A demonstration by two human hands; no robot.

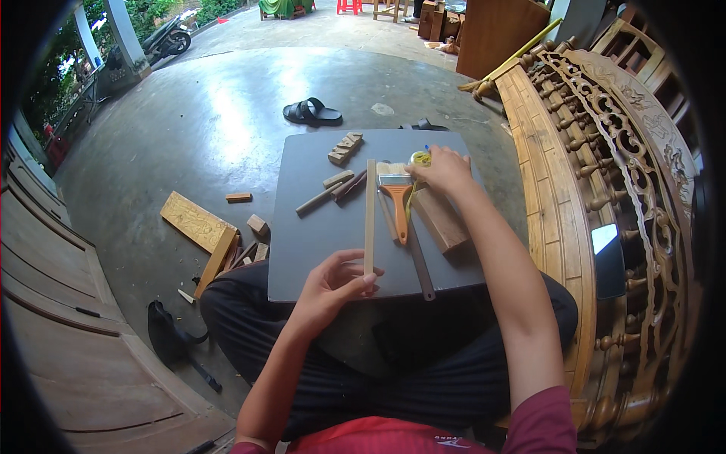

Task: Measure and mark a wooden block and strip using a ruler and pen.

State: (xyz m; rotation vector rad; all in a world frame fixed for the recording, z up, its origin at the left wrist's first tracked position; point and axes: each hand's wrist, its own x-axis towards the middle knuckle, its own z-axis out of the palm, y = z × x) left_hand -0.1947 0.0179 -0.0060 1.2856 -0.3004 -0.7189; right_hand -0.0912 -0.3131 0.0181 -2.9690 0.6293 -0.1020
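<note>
My left hand [336,284] grips the lower end of a thin pale wooden strip [370,212] over a grey low table [295,250]. My right hand [446,170] has its fingers on a yellow tape measure [420,158] near the table's back right. Between my hands lie an orange-handled paintbrush [396,212], a long dark flat bar [423,272] and another thin stick, partly hidden. A rectangular wooden block [442,223] lies under my right forearm. Short dowels and sticks [325,193] and a notched wooden block [345,148] sit to the left.
Wood offcuts and a carved plank [189,223] lie on the floor [151,129] at left, near wooden panels [60,265]. A carved wooden bench [556,189] with a phone-like dark slab [609,265] runs along the right. Sandals [312,113] lie behind the table; a motorbike stands farther back.
</note>
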